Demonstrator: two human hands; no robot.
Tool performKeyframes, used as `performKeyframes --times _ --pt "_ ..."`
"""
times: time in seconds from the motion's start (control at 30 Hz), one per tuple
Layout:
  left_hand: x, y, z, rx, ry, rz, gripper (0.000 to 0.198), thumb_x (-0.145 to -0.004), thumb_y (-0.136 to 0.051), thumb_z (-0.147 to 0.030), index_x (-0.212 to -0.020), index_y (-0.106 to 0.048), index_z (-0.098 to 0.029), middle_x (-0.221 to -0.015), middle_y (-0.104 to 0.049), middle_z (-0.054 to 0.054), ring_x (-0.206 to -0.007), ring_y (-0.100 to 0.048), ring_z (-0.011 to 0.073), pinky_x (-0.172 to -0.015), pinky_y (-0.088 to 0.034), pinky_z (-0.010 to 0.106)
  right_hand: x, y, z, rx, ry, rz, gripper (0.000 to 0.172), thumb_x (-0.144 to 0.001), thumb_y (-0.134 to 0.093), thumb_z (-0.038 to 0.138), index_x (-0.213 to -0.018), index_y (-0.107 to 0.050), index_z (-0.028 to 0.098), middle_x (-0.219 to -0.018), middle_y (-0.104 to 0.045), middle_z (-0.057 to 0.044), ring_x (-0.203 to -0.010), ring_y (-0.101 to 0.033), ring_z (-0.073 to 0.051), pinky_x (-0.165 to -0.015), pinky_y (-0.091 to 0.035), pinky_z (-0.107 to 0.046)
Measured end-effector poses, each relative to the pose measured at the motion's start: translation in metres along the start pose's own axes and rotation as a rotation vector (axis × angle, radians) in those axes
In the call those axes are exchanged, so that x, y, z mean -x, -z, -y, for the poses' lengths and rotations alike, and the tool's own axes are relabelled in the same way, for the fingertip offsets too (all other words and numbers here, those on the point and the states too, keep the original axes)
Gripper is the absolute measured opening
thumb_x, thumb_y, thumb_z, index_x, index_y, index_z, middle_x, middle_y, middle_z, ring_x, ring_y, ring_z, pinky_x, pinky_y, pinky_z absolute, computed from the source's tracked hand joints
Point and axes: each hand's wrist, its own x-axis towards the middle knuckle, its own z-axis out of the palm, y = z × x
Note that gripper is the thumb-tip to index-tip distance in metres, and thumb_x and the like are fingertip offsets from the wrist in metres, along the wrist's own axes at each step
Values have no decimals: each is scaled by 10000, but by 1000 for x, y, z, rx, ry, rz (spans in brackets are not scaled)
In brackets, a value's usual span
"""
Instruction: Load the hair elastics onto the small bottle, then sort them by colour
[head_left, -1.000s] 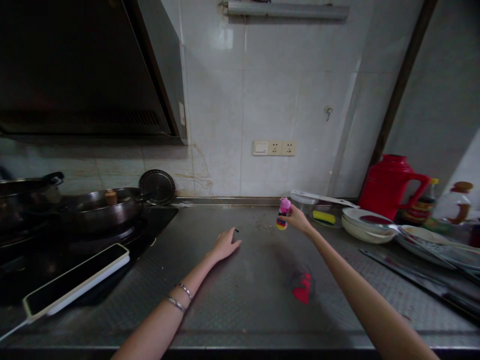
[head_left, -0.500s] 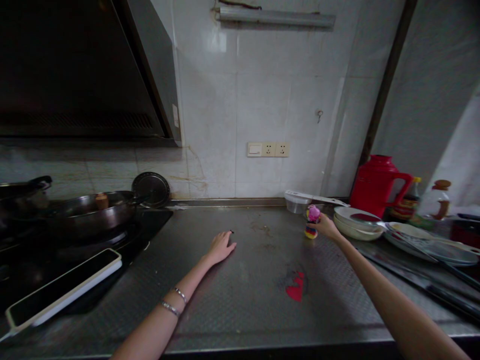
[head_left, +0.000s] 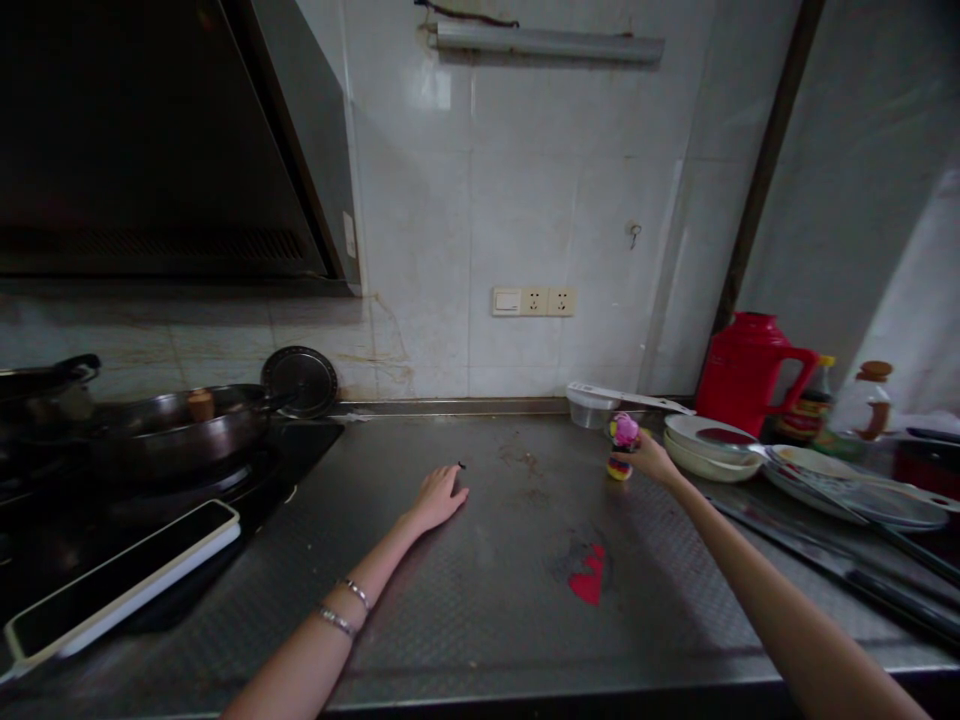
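Observation:
My left hand (head_left: 438,498) rests palm down on the metal countertop (head_left: 495,570), fingers stretched out and the thumb apart. A tiny dark thing (head_left: 462,465) shows at its fingertips; I cannot tell what it is. Farther right, the fingers of my right hand (head_left: 651,460) are closed around a small colourful object (head_left: 624,430) with a pink top and yellow, red and blue bands below. It stands upright at the counter surface, its middle partly covered by my fingers. Its exact kind is not clear.
Stacked bowls (head_left: 709,462), plates (head_left: 900,505), a red jug (head_left: 750,370) and bottles crowd the right side. A clear plastic tub (head_left: 591,410) sits by the wall. At left are a pan (head_left: 180,425) and a phone (head_left: 127,580). A red heart-shaped patch (head_left: 589,580) marks the counter.

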Motion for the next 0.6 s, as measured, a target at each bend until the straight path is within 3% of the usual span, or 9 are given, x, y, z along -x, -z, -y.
performKeyframes --times 0.17,0.27,0.43,0.6 --pt "0 -1 0 5 4 -10 409 -791 -453 -343 -1156 -482 -163 -1178 -535 111 -1096 -472 260 -938 -333 373 -2 2 5 -8 10 -14 350 -531 -679 281 -841 -576 157 -747 -639 -58 -689 -589 -205 -618 -444 -284" --pt "-2 -2 1 13 39 -42 395 -790 -460 -330 -1150 -490 -168 -1168 -548 101 -1092 -483 247 -947 -332 367 -3 -6 28 -49 77 -29 381 -555 -668 320 -876 -559 147 -783 -634 -60 -696 -581 -190 -631 -441 -281" --pt "-5 1 -1 182 22 -187 464 -746 -542 -330 -1164 -485 -137 -1192 -536 113 -1111 -481 221 -967 -335 332 16 -48 112 -186 268 142 466 -576 -666 355 -969 -527 146 -828 -619 -37 -669 -554 -141 -624 -435 -253" --pt "-6 1 -12 508 -43 -222 639 -654 -661 -384 -1198 -451 -123 -1103 -587 112 -1030 -536 208 -921 -384 330 51 -103 190 -320 389 334 438 -581 -677 350 -943 -526 155 -806 -607 -15 -672 -542 -123 -616 -424 -234"
